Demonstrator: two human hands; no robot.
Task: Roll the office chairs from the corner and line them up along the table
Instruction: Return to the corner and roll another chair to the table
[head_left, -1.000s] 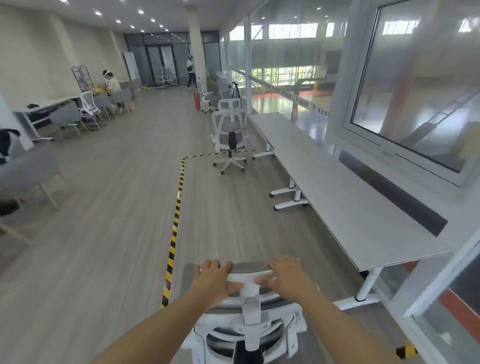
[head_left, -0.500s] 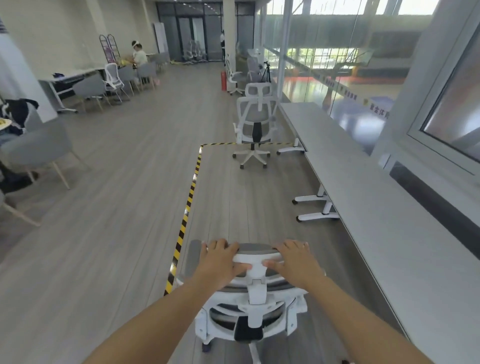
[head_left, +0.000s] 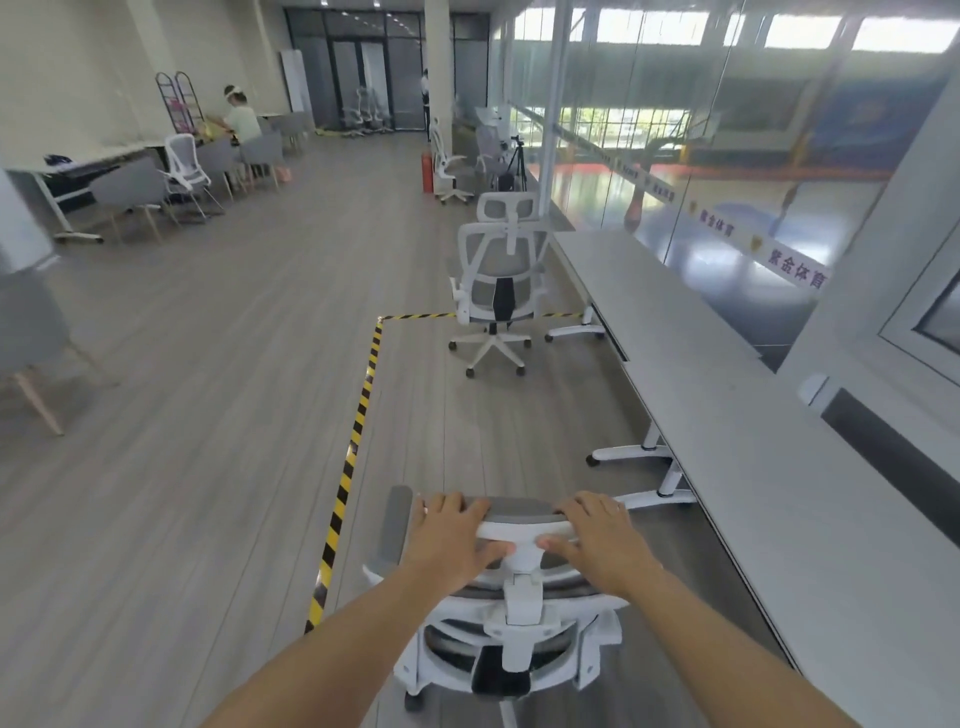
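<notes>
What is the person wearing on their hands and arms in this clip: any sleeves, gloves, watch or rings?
The left hand and right hand are ungloved. The left forearm and right forearm are bare to the frame's lower edge: no sleeve, watch or wristband in view. A small pale glint on a finger of each hand might be a ring; too small to tell.

Both bare forearms reach forward from the bottom edge, converging. Left grip (head_left: 451, 538) and right grip (head_left: 602, 540) palm-down, side by side. Fingers curled over the grey-padded white chair headrest (head_left: 522, 506), thumbs on its rear bar, pointing inward.
</notes>
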